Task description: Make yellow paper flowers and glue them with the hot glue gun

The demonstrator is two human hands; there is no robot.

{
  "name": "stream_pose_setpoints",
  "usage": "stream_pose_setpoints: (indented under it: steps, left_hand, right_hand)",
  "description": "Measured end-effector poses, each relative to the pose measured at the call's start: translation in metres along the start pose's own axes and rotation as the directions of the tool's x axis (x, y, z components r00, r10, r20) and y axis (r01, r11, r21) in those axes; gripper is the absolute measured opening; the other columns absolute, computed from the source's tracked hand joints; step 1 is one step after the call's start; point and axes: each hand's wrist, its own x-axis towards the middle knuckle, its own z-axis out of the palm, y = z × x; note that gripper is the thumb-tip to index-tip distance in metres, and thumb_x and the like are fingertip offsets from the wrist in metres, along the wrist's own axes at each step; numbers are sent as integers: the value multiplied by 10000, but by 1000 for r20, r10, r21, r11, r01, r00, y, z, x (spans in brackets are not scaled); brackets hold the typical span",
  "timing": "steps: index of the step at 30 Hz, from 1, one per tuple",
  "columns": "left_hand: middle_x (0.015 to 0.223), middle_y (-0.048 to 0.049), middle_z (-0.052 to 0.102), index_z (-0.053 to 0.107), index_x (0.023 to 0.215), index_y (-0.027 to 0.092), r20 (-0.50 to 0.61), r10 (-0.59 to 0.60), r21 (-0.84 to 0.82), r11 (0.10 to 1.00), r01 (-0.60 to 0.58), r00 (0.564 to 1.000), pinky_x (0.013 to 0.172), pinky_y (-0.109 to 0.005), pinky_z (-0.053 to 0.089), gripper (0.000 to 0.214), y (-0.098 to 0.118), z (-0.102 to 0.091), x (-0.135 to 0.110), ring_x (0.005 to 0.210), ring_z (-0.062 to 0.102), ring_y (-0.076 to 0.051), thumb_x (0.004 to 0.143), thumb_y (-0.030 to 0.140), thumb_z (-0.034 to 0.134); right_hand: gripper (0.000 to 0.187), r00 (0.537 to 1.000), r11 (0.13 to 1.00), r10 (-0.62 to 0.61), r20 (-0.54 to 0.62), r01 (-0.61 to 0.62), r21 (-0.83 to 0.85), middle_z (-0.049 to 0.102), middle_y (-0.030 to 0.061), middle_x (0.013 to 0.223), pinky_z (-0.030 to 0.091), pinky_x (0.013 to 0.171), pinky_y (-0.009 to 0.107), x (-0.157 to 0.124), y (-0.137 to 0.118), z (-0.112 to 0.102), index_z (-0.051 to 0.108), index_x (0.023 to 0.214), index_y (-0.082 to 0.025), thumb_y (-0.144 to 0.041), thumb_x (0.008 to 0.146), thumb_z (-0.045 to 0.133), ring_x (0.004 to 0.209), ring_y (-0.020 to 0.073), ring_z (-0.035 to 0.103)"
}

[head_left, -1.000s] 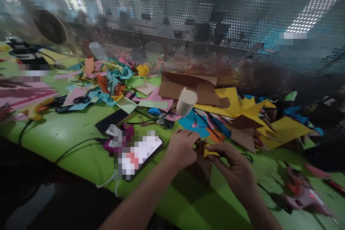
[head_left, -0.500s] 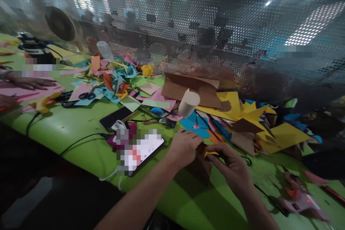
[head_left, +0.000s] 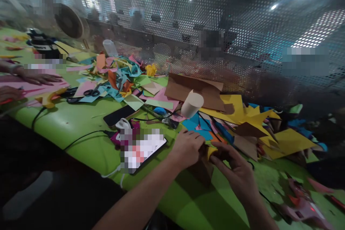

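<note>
A small folded piece of yellow paper (head_left: 211, 151) sits between my two hands, just above the green table (head_left: 81, 129). My left hand (head_left: 187, 147) is curled with its fingers pinched on the paper's left side. My right hand (head_left: 237, 170) pinches the right side with thumb and fingers. A brown paper piece (head_left: 201, 172) lies under my hands. Most of the yellow piece is hidden by my fingers.
A phone (head_left: 142, 149) with a cable lies left of my hands, a second dark phone (head_left: 118, 115) behind it. Heaps of coloured paper scraps (head_left: 121, 79), scissors (head_left: 90, 92), a beige roll (head_left: 192, 105), and a pink glue gun (head_left: 304, 205) at the right. Another person's hands (head_left: 35, 77) rest far left.
The view has drifted a little down and to the right. My hands stay on the yellow paper, the fingers shifting slightly around it.
</note>
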Motion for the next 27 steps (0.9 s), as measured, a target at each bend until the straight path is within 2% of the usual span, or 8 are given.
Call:
stream_pose_setpoints:
  steps: [4,10,15,19,21,23,25,27]
  left_hand:
    - [804,-35,720,639,798,191,-76,-119,-79,990,113,990,730,-348,402,80,0,1,2,805,664,-219,734,148,659]
    - [789,-31,736,646,781,195,-122,-223,-126,970,208,967,726,-351,439,62,4,-2,4,767,680,-221,729,166,664]
    - [802,-34,743,656,791,194,-118,-223,-132,969,207,968,745,-359,451,76,6,-1,3,796,694,-237,719,172,668]
    - [820,-36,745,661,784,190,-98,-196,-171,969,178,976,784,-365,462,71,7,-2,3,829,696,-241,716,185,681]
    - [836,-27,747,670,793,192,-94,-171,-232,962,145,981,808,-363,466,47,7,-6,3,843,693,-230,746,189,667]
    - [845,-24,745,678,808,195,-94,-171,-316,940,133,981,824,-355,474,52,8,-11,3,849,685,-213,807,194,627]
    - [885,-35,738,683,858,194,-95,-204,-430,891,145,974,836,-343,493,100,8,-15,3,893,676,-206,864,218,587]
    - [982,-51,731,680,964,196,-72,-253,-571,804,168,965,853,-334,519,137,7,-17,2,980,667,-209,896,248,574]
  right_hand:
    - [378,999,992,-22,-45,16,-124,631,38,950,552,742,308,2,0,-3,635,1216,-253,-365,860,697,823,180,643]
    - [644,992,954,-80,99,105,-282,587,104,1250,558,863,419,5,3,1,543,1330,-259,-406,749,777,1048,272,635]
    - [532,989,919,-123,77,143,-367,640,105,1236,550,902,446,5,14,6,564,1313,-239,-211,785,627,1117,288,641]
    - [431,983,922,-176,52,183,-340,689,103,1199,543,924,446,6,19,7,632,1239,-229,-190,814,578,1114,281,657]
    - [372,991,948,-132,7,128,-293,703,108,1187,543,919,452,5,21,6,659,1186,-219,-222,819,601,1098,286,665]
    - [316,997,982,-24,-67,11,-189,727,110,1134,552,893,453,5,23,5,681,1112,-206,-295,810,654,1042,291,686]
    - [345,985,991,130,-115,-132,-5,756,107,1050,571,845,440,5,23,4,680,1068,-194,-388,785,715,947,283,713]
    - [429,957,950,270,-111,-246,193,774,101,1010,587,802,420,6,21,4,677,1075,-189,-453,749,765,889,272,726]
